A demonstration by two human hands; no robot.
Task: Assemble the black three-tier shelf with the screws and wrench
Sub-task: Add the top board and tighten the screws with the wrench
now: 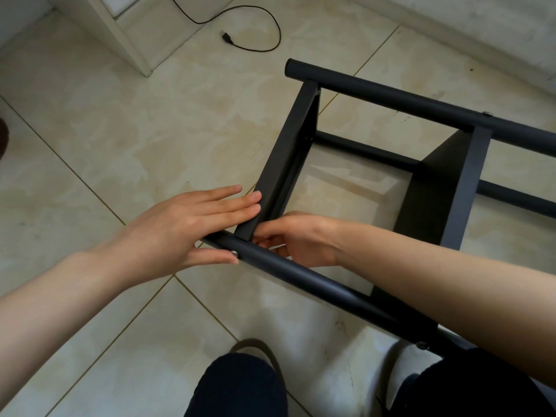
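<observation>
- One black shelf [391,164] lies on its side on the tiled floor [126,139], filling the right half of the frame.
- Four round poles and two flat boards show.
- One silver screw [234,253] sits in the near pole [301,273], low in the middle.
- The left hand [183,227] lies flat, fingers straight against the end board [285,158], thumb by the screw.
- The right hand [296,239] curls behind the near pole; I cannot tell what it holds.
- One black cable [255,28] lies at the top.

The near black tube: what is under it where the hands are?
Under the near black tube lies tiled floor; the right hand reaches behind it. Its fingertips are hidden there.
</observation>
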